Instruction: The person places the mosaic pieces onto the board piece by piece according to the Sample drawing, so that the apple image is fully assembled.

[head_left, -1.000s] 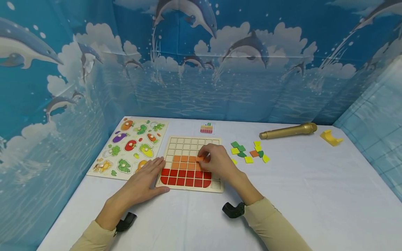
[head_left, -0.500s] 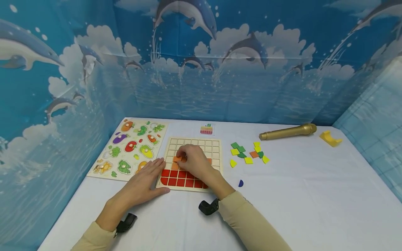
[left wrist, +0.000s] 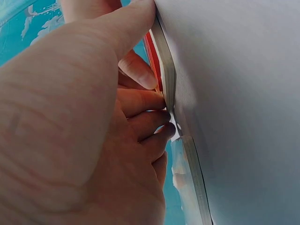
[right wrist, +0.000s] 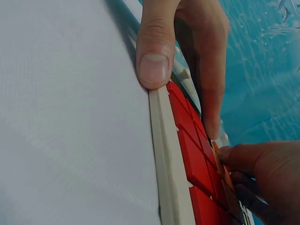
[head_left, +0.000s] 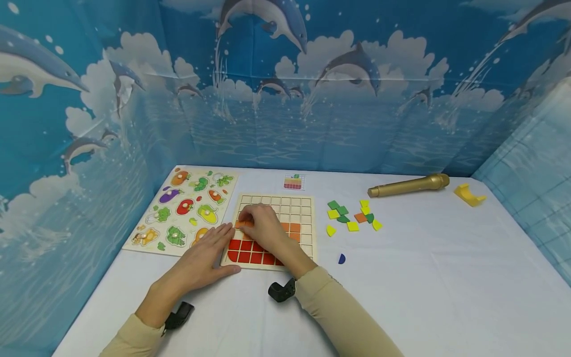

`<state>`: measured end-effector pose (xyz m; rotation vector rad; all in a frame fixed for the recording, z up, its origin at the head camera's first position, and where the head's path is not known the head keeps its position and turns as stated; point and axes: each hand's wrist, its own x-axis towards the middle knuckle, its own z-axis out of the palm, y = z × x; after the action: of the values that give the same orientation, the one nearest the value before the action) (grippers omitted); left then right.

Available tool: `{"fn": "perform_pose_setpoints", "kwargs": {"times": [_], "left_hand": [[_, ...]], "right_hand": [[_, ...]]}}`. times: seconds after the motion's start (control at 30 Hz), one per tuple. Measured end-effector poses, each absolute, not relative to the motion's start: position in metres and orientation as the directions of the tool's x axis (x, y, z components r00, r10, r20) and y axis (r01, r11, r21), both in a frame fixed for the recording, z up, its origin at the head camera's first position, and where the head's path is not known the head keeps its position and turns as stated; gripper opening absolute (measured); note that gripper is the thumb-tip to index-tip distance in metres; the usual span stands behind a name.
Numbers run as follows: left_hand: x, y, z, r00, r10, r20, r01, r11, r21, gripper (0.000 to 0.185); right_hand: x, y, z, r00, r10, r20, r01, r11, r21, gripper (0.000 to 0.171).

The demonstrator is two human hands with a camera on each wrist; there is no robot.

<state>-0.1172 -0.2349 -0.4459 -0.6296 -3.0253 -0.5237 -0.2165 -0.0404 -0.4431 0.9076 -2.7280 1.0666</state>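
A wooden grid board [head_left: 314,248] lies on the table, with red tiles [head_left: 256,258] in its lower rows and orange tiles [head_left: 295,227] above them. Near the upper left end of the orange part, my right hand [head_left: 265,228] pinches an orange tile [head_left: 238,224] with thumb and fingertips, low over the grid. My left hand [head_left: 200,260] rests with extended fingers along the board's left edge, its thumb at the front corner. In the right wrist view, the left thumb [right wrist: 154,65] touches the pale board edge [right wrist: 164,150]. The right hand hides some orange tiles.
A vegetable puzzle board [head_left: 151,213] lies left of the grid, and a small picture card [head_left: 294,182] behind it. Loose yellow tiles [head_left: 353,226] and green tiles [head_left: 333,204] lie to the right, near a blue half-round piece [head_left: 341,259]. Farther right are a gold microphone [head_left: 408,186] and yellow holder [head_left: 469,195].
My right hand has moved left across the grid, from the right end of the orange tiles to the left. The blue piece has come into view. The left hand stays put.
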Motion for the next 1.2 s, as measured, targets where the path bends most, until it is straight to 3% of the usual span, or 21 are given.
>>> {"fn": "perform_pose_setpoints", "kwargs": {"times": [0.33,0.63,1.2], "left_hand": [[-0.118,-0.236,-0.447,-0.92,0.387,0.067,0.387,0.861,0.329,0.096],[-0.117,-0.236,-0.447,-0.921,0.384,0.07,0.384,0.86,0.336,0.095],[-0.118,-0.236,-0.447,-0.922,0.384,0.056,0.38,0.862,0.337,0.095]], "right_hand": [[-0.212,-0.041,-0.444,-0.824,-0.496,0.274,-0.558,0.625,-0.546,0.011],[-0.208,-0.025,-0.441,-0.781,-0.549,0.297,-0.615,0.596,-0.516,0.021],[-0.208,0.039,-0.419,-0.827,-0.486,0.281,-0.55,0.603,-0.577,0.027]]}}
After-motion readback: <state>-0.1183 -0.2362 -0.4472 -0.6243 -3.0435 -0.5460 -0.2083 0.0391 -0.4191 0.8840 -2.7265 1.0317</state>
